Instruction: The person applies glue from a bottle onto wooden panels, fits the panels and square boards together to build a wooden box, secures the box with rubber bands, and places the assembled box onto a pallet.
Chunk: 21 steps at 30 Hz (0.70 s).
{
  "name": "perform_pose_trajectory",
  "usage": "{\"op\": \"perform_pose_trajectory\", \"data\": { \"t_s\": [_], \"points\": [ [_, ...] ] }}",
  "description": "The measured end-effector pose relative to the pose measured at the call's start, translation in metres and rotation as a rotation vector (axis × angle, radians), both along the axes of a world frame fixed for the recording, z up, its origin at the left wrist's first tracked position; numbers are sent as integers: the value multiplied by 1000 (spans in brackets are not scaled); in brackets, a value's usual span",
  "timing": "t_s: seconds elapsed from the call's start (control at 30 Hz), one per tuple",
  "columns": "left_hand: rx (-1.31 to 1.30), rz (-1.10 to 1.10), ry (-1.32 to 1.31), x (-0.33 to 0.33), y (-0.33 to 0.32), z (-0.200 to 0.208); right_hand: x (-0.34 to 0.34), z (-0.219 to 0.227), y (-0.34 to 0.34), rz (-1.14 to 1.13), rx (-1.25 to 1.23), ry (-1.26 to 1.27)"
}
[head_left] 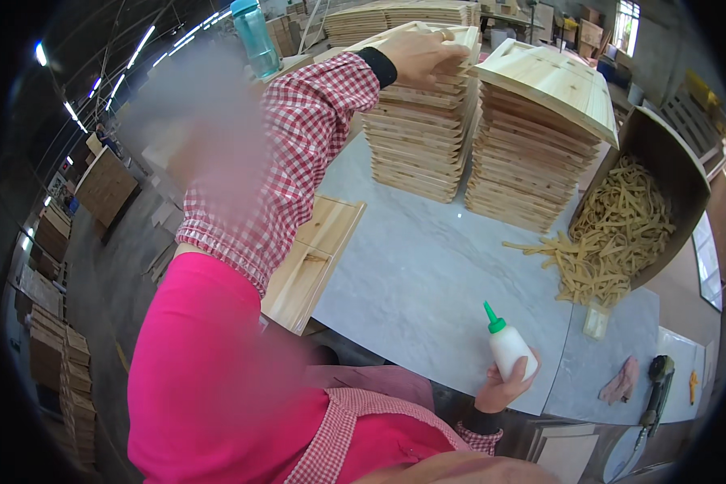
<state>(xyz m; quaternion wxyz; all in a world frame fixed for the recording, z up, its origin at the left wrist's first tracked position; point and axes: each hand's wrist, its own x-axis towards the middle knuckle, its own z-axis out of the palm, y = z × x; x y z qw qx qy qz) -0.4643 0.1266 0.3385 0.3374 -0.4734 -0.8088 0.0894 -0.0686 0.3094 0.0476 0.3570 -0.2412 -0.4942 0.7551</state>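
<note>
My left hand reaches far forward onto the top of the left stack of wooden panels. Its fingers stretch out over the uppermost panel; their undersides are hidden. Close to my body, my right hand is closed around a white squeeze bottle with a green cap and pointed nozzle, held tilted with its tip up. A second stack of panels stands just right of the first. One more wooden panel lies beneath my left forearm, at the table's left edge.
A tipped box spills tan flat strips onto the grey table. A pink cloth and a dark-handled tool lie at the right. Behind my left arm stands a teal bottle.
</note>
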Motion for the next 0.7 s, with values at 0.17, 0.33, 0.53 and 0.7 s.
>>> {"op": "perform_pose_trajectory", "data": {
  "t_s": [0.17, 0.33, 0.53, 0.7],
  "points": [
    [-119, -44, -167, -6, 14, 12, -2, -2, -1, -4, 7, -17],
    [-333, 91, -198, -13, 33, 28, -4, -2, -3, -7, 0, -7],
    [-266, 101, -218, 5, 1, 23, -2, -4, 0, -3, -9, -1],
    [43, -185, 108, 29, -75, -10, -5, -4, 7, -40, -1, 16]
  ]
}}
